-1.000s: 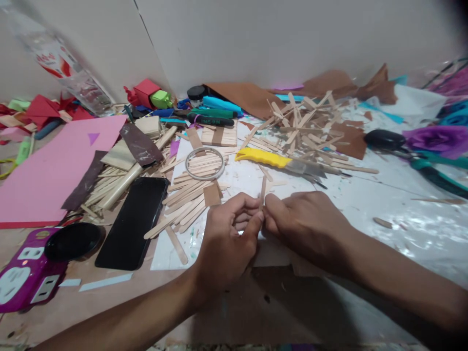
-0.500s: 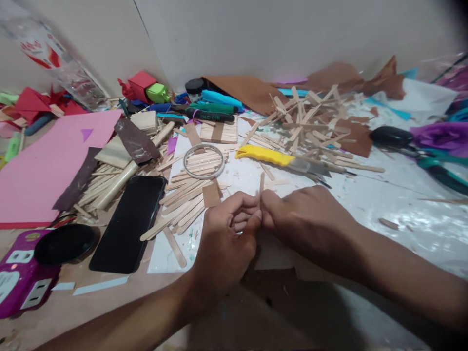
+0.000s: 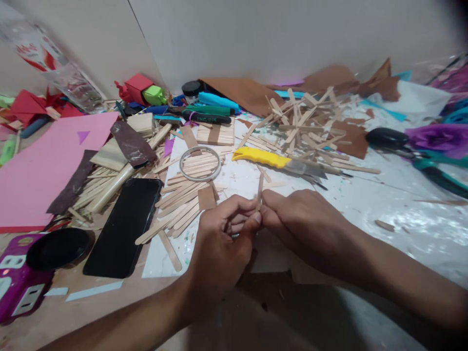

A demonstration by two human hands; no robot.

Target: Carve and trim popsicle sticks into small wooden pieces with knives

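Observation:
Both my hands meet at the middle of the table around a thin wooden craft stick that stands upright between them. My left hand pinches its lower end with thumb and fingers closed. My right hand is closed against the same stick from the right. The stick's lower part is hidden by my fingers. Just beyond my hands lies a yellow utility knife with its blade pointing right.
A heap of craft sticks lies at the back, more sticks and a clear tape ring to the left. A black phone, pink sheet, purple power strip and black lid fill the left side. Scissors lie at the right.
My hands and the stick stay pinched together and hardly move. The view has drifted slightly, shifting the table's contents a little to the left.

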